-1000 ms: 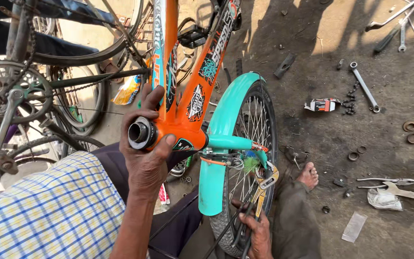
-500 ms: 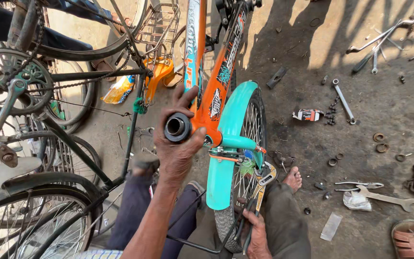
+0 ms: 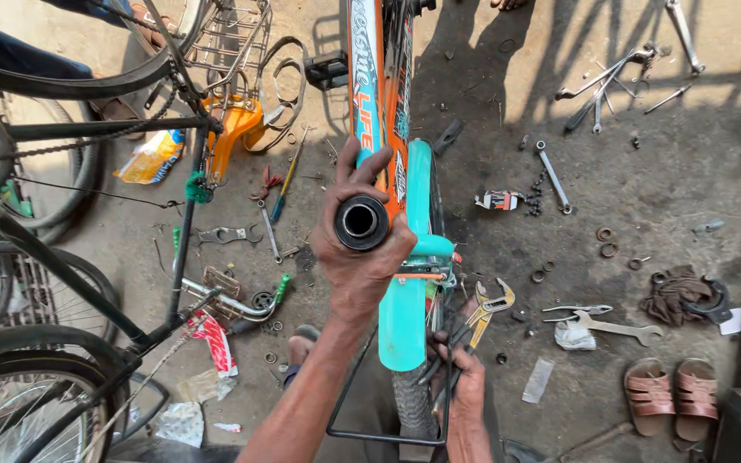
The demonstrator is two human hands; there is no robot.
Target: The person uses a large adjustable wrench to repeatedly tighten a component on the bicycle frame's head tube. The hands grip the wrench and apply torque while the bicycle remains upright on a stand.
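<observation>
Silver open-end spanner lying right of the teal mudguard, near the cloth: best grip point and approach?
Take the spanner by its straight middle shank, coming from above with fingers across its width. It lies flat on the ground; the shank is bare, while its forked head sits beside the white scrap.

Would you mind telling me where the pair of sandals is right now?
In the head view, the pair of sandals lies on the ground at lower right, below the dark rag and right of the flat spanner, well clear of the right hand.

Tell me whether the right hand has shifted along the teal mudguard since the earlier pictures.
No. The right hand still grips by the wheel just beside the teal mudguard's lower end, as before.
</observation>
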